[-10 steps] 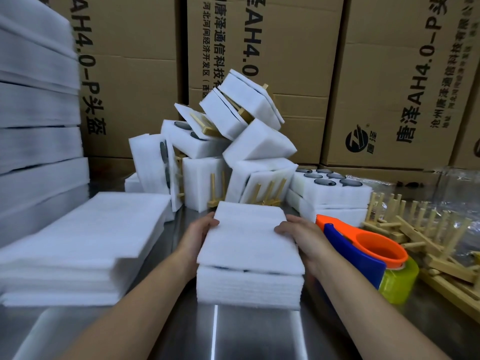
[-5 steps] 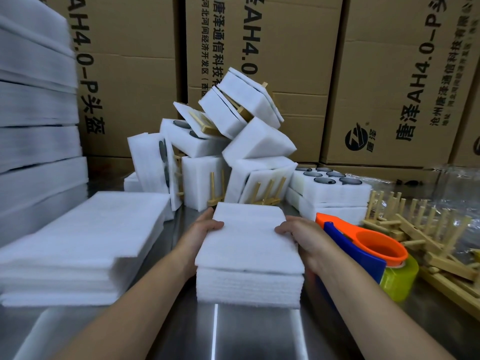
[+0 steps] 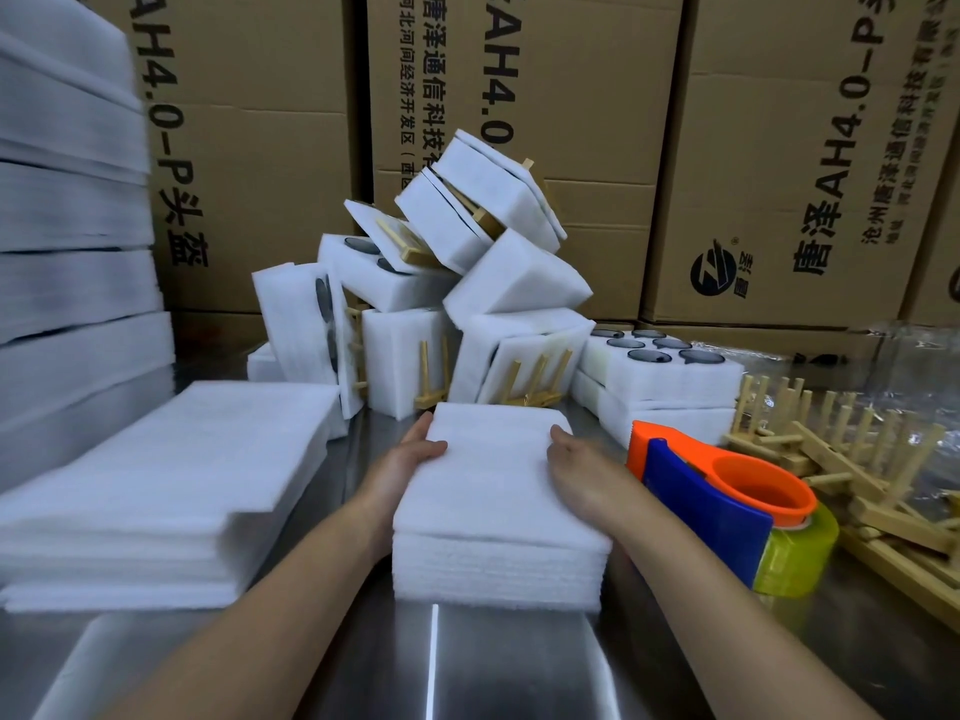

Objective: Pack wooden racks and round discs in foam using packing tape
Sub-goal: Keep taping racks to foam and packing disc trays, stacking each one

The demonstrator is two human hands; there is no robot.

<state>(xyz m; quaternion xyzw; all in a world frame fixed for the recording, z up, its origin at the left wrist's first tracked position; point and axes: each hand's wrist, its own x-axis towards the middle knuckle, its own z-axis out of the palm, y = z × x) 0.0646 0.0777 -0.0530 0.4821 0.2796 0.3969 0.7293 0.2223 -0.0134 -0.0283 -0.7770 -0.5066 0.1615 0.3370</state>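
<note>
Foam stack (image 3: 498, 511) lies on the table (image 3: 509, 662) between both hands. The left hand (image 3: 410, 459) and right hand (image 3: 576, 465) each grip a side edge. A tape dispenser (image 3: 711, 501) sits just right of the right hand, with racks (image 3: 857, 459) beyond. Packed bundles (image 3: 467, 304) are heaped ahead, and sheets (image 3: 182, 459) lie left.

Beyond the left grip (image 3: 410, 462), the left cardboard box (image 3: 249, 122) reads "AH4.0-P头盔", turned sideways. The middle box (image 3: 571, 96), behind both grips, shows "唐泽通信科技", "河北河间经济开发区" and "AH4.0". Beyond the right grip (image 3: 576, 459), the right box (image 3: 779, 148) reads "唐泽AH4.0-P" beside a round logo (image 3: 712, 272); its small line is blurred.
</note>
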